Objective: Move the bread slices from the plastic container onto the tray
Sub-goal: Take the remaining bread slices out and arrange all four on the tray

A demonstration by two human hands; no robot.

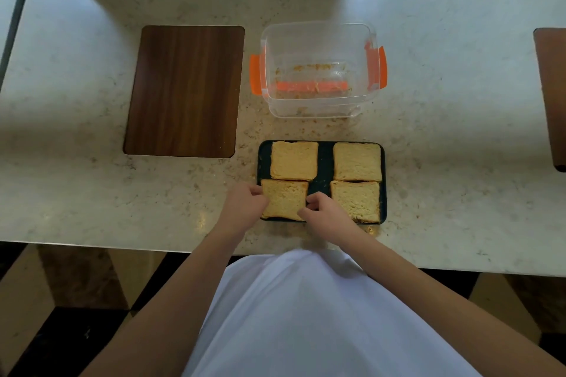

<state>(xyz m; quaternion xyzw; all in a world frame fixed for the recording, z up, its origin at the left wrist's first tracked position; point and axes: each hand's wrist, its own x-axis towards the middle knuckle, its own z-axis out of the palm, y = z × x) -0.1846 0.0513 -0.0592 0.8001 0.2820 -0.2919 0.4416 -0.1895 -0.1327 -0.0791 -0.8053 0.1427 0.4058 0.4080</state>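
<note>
— Bread count and whereabouts?
— Four tan square bread slices (294, 160), all lying on the dark rectangular tray (324, 162), close to the front edge of the speckled cream stone desk (92, 193). Two rows of two, with a bare dark strip between the columns.
— Clear plastic container (312, 105)?
— Just behind the tray, apart from it, upright and open at the top. Orange clips (254, 73) on both sides. Holding only crumbs along the bottom.
— Hands?
— Both on the near-left slice (284, 199). Left hand (245, 202) at its left edge, fingers (257, 191) curled together and pinching the crust. Right hand (324, 211) at its right edge, fingers (315, 199) curled onto the crust as well, covering the near right corner.
— Slice lifted or resting?
— Cannot tell. Sitting slightly askew beside the other three, left edge reaching the tray's left rim.
— Anything else on the desk?
— Dark brown wood-grain rectangular panel (183, 90) left of the container, seemingly set into the stone. Part of another brown board (551, 95) at far right, cut off by the frame. Loose crumbs scattered between container and tray. White garment (306, 315) filling the bottom, below both forearms.
</note>
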